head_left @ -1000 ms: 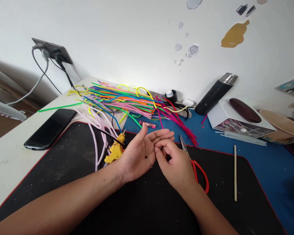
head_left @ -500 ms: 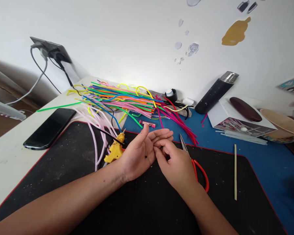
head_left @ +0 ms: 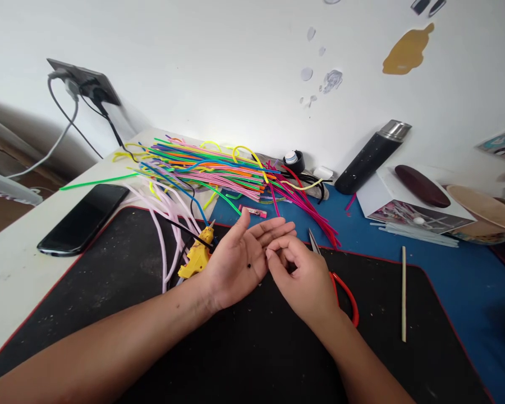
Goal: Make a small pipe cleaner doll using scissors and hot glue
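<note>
My left hand (head_left: 239, 264) is turned palm up with its fingers stretched out. On its palm lies a tiny round black bead (head_left: 249, 266). My right hand (head_left: 305, 275) is closed in a pinch, thumb against index finger, beside the left fingers; whatever is between the fingertips is too small to make out. Left of my left hand, a yellow glue gun (head_left: 196, 253) rests on the black mat (head_left: 244, 359). Scissors with red handles (head_left: 348, 294) lie partly hidden behind my right hand.
Colourful pipe cleaners (head_left: 210, 168) are heaped at the back, with pale pink ones (head_left: 162, 224) nearer. A phone (head_left: 84, 219) lies at left. A dark flask (head_left: 372, 157) leans at the wall beside a white box (head_left: 404, 196). A thin wooden stick (head_left: 403, 294) lies right.
My right fingertips have drawn slightly away from the left fingers. The bead stays on the left palm, and the view has shifted a little.
</note>
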